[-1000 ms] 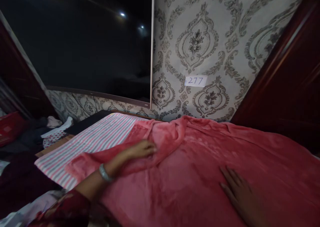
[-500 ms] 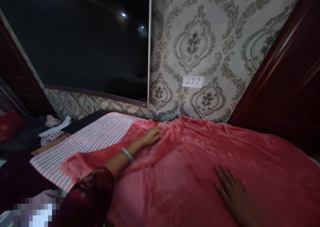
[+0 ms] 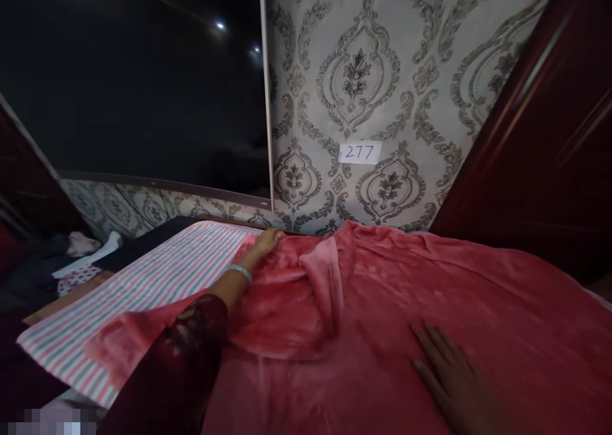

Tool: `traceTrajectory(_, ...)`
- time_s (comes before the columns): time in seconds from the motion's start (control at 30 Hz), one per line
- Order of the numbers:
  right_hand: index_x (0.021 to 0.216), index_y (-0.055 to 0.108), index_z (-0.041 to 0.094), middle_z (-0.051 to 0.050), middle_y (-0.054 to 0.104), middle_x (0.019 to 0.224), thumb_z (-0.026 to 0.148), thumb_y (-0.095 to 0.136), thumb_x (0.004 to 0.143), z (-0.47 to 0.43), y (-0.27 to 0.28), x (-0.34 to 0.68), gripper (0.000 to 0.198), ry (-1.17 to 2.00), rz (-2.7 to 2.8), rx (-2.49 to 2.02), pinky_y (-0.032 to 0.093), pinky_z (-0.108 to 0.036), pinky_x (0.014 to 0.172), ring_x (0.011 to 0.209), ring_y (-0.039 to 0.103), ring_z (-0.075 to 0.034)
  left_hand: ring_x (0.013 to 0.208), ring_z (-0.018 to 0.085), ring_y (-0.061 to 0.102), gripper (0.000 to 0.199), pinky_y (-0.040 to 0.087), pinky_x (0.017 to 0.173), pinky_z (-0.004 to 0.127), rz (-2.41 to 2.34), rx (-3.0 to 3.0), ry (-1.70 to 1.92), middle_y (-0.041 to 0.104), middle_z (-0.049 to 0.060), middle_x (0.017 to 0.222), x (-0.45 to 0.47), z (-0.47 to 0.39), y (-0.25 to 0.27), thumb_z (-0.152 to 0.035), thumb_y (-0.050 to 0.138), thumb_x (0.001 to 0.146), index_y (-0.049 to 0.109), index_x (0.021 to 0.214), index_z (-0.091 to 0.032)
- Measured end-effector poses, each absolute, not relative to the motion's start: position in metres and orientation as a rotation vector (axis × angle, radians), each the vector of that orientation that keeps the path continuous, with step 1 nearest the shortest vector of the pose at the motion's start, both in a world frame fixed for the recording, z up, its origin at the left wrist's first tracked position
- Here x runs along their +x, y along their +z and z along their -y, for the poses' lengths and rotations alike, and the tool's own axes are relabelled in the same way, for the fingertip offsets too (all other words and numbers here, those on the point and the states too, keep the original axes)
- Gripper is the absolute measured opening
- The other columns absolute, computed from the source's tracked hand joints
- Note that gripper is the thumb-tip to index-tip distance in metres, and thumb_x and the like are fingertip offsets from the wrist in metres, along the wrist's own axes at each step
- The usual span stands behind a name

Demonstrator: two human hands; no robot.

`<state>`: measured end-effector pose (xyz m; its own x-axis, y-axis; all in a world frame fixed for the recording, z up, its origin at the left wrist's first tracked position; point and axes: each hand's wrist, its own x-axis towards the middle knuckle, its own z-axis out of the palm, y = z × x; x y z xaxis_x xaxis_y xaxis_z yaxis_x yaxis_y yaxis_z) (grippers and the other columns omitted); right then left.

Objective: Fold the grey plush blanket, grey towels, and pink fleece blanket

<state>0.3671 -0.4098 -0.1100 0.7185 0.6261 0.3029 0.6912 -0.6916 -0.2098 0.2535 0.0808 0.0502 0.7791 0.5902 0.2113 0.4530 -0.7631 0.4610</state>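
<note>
A plush red-pink blanket [image 3: 392, 333] is spread over a striped sheet [image 3: 157, 275], with loose folds and a raised flap on its left part. Close to the far edge, my left hand [image 3: 268, 240] has its fingers closed on the blanket, near where the striped sheet shows. A light bracelet [image 3: 240, 270] circles that wrist. My right hand [image 3: 449, 371] lies flat on the blanket at the lower right, fingers spread and pressing on the pile. The left fingertips are partly hidden.
A large dark television screen [image 3: 143, 90] stands behind on the left. Patterned wallpaper bears a paper label reading 277 [image 3: 359, 152]. Dark red wood panelling [image 3: 540, 148] rises at the right. Clothes and a polka-dot item [image 3: 76, 279] lie at the far left.
My left hand has moved left and farther back along the blanket's far edge, and a fold now stands up to its right. My right hand stays flat in place. The view has turned slightly.
</note>
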Motion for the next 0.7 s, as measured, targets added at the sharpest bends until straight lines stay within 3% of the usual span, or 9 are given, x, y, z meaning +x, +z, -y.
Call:
traceTrajectory(0.13, 0.150, 0.050, 0.024, -0.007, 0.043, 0.157, 0.058, 0.029, 0.095, 0.416, -0.120, 0.371, 0.068, -0.381, 1.080, -2.551, 0.031, -0.059, 0.119, 0.146, 0.039, -0.032, 0.109, 0.029, 0.067, 0.033, 0.049, 0.089, 0.033, -0.944, 2.567, 0.356, 0.075, 0.016, 0.103, 0.272, -0.109, 0.044, -0.041, 0.059, 0.090, 0.072, 0.105, -0.014)
traceTrajectory(0.33, 0.151, 0.047, 0.027, -0.005, 0.044, 0.157, 0.056, 0.032, 0.094, 0.421, -0.124, 0.371, 0.066, -0.365, 1.067, -2.550, 0.032, -0.059, 0.119, 0.145, 0.039, -0.032, 0.081, 0.025, 0.067, 0.017, 0.049, 0.075, 0.029, -0.883, 2.582, 0.217, 0.069, 0.006, 0.070, 0.276, -0.125, 0.044, -0.032, 0.074, 0.073, 0.068, 0.071, -0.016)
traceTrajectory(0.43, 0.150, 0.050, 0.028, -0.005, 0.044, 0.157, 0.056, 0.031, 0.094, 0.420, -0.121, 0.369, 0.065, -0.382, 1.068, -2.547, 0.033, -0.060, 0.118, 0.144, 0.041, -0.033, 0.083, 0.021, 0.065, 0.024, 0.048, 0.076, 0.027, -0.789, 2.586, 0.328, 0.070, 0.004, 0.079, 0.245, -0.116, 0.047, -0.039, 0.062, 0.083, 0.068, 0.080, -0.015)
traceTrajectory(0.53, 0.148, 0.052, 0.027, -0.005, 0.045, 0.156, 0.057, 0.031, 0.093, 0.419, -0.118, 0.368, 0.066, -0.390, 1.063, -2.553, 0.032, -0.059, 0.119, 0.143, 0.042, -0.032, 0.090, 0.021, 0.065, 0.040, 0.049, 0.081, 0.029, -0.617, 2.483, 0.690, 0.072, 0.006, 0.092, 0.195, -0.095, 0.045, -0.047, 0.045, 0.094, 0.069, 0.093, -0.015)
traceTrajectory(0.63, 0.148, 0.053, 0.025, -0.007, 0.048, 0.154, 0.058, 0.032, 0.093, 0.419, -0.118, 0.369, 0.067, -0.399, 1.071, -2.554, 0.031, -0.060, 0.119, 0.142, 0.044, -0.033, 0.097, 0.023, 0.066, 0.043, 0.050, 0.088, 0.031, -0.380, 2.297, 0.984, 0.074, 0.007, 0.100, 0.150, -0.070, 0.038, -0.057, 0.053, 0.090, 0.070, 0.095, -0.018)
traceTrajectory(0.7, 0.149, 0.052, 0.024, -0.008, 0.048, 0.154, 0.057, 0.032, 0.094, 0.419, -0.119, 0.371, 0.068, -0.414, 1.091, -2.544, 0.032, -0.061, 0.118, 0.142, 0.044, -0.034, 0.087, 0.021, 0.067, 0.042, 0.051, 0.081, 0.030, -0.385, 2.162, 0.960, 0.074, 0.005, 0.091, 0.134, -0.056, 0.034, -0.060, 0.059, 0.087, 0.068, 0.089, -0.019)
